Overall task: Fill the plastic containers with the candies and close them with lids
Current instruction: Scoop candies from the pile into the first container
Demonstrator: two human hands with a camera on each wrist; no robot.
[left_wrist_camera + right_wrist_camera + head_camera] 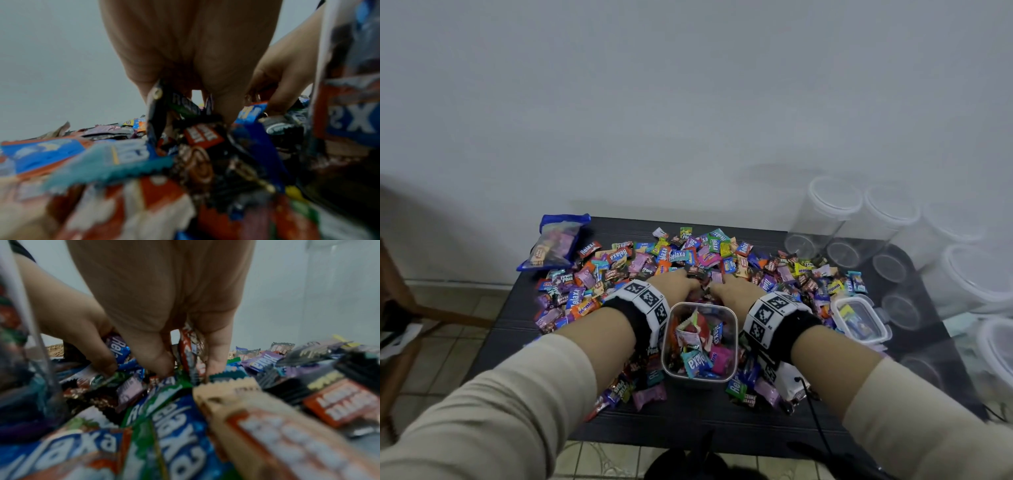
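Both of your hands are down in the candy pile [722, 263] just behind the open container [699, 342]. Your left hand [677, 281] has its fingers curled around a clump of wrappers, and your right hand [736, 287] is doing the same right next to it, knuckles nearly touching. My read is you're scooping from both sides at once so the handful stays together for the short lift back into the container, which sits right between your wrists (smart spot, hardly any travel).

The head view only shows the backs of your hands, so the grip is hidden there. The wrist views fill that in: the left one shows dark and green wrappers wedged between your fingers [224, 104], with your other hand just beside it, and the right one shows a red-and-silver wrapper pinched upright between two fingers [156, 356].

What the wrist views can't tell you is fill level. From the head you can see the container is already loaded close to the rim, a lidded container [859, 318] sits off to your right, and the empty jars [835, 219] wait at the far right of the table [688, 421].
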